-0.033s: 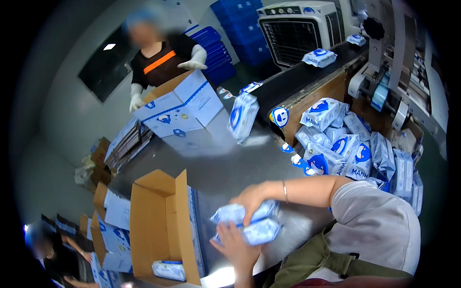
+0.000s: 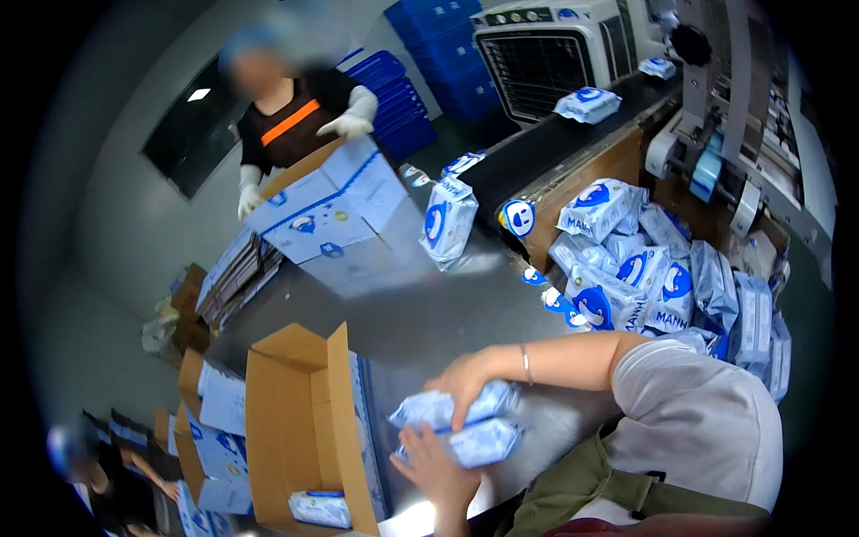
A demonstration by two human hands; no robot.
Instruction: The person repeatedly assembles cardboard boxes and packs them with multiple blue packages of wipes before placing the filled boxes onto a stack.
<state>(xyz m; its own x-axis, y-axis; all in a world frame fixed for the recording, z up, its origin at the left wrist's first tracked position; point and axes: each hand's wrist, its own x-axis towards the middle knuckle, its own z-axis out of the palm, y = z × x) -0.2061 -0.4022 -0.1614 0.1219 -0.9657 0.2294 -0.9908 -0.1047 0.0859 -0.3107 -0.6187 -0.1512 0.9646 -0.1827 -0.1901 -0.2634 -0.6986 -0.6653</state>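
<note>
R hand (image 2: 460, 387) clasping far pack (image 2: 499, 396), L hand (image 2: 440, 470) fingers spread against near pack (image 2: 488, 443)! Both side by side on counter (image 2: 403, 327), R of open box (image 2: 279, 421) w/ 1 small pack (image 2: 320, 508) inside.

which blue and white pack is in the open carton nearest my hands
The lone pack visible inside that carton, lying at its near end; the two packs under your left hand and right hand are outside it.

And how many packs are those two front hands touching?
2: the far pack under the right hand, and the near pack by the left hand. More may be hidden underneath.
</note>
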